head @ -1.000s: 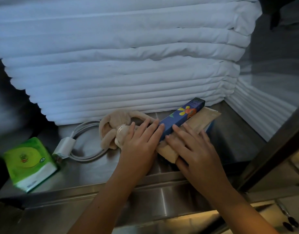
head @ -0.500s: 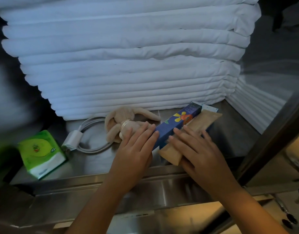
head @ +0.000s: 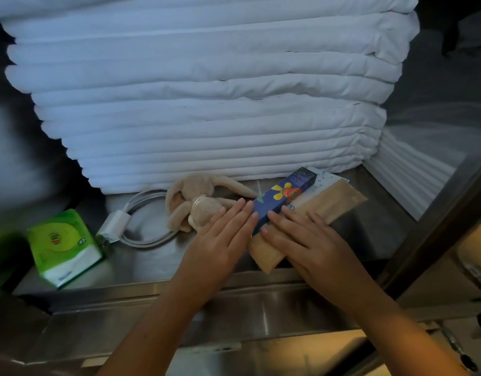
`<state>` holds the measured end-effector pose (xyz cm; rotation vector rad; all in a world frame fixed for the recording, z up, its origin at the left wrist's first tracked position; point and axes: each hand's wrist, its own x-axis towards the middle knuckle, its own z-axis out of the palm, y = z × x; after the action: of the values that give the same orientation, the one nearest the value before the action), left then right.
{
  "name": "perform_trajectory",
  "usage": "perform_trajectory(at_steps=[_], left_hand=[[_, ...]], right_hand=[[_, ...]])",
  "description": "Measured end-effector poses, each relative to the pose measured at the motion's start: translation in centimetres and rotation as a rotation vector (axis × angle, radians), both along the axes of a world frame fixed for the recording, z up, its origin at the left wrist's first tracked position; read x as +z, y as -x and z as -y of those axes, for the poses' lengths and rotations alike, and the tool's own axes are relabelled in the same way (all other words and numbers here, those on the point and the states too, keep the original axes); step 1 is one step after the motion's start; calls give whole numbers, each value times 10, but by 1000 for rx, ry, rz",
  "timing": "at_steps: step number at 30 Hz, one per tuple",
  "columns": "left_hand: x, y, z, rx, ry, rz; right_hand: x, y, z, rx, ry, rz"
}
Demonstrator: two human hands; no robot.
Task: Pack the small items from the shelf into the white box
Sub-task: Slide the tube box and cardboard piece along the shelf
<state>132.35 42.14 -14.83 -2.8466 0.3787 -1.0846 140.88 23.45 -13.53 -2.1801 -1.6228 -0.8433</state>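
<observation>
We log nothing packed, white box unseen: flat left hand (head: 223, 234) touches the blue carton (head: 285, 196), flat right hand (head: 307, 240) presses the tan pouch (head: 331, 203) near the shelf (head: 152, 264) front edge.

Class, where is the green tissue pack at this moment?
In the head view, the green tissue pack lies at the far left of the steel shelf, left of the white charger.

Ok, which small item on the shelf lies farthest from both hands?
The green tissue pack, alone at the far left; the white charger, plush toy, blue box and tan packet lie nearer.
</observation>
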Motion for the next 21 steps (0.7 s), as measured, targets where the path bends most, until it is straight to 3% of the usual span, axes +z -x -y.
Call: perform_trajectory(at_steps=[13, 21], left_hand=[[9, 25, -5, 131, 7, 101], [6, 59, -3, 288, 6, 135]], right_hand=[[-3, -3, -19, 137, -11, 49], [-3, 7, -37, 258, -118, 99]])
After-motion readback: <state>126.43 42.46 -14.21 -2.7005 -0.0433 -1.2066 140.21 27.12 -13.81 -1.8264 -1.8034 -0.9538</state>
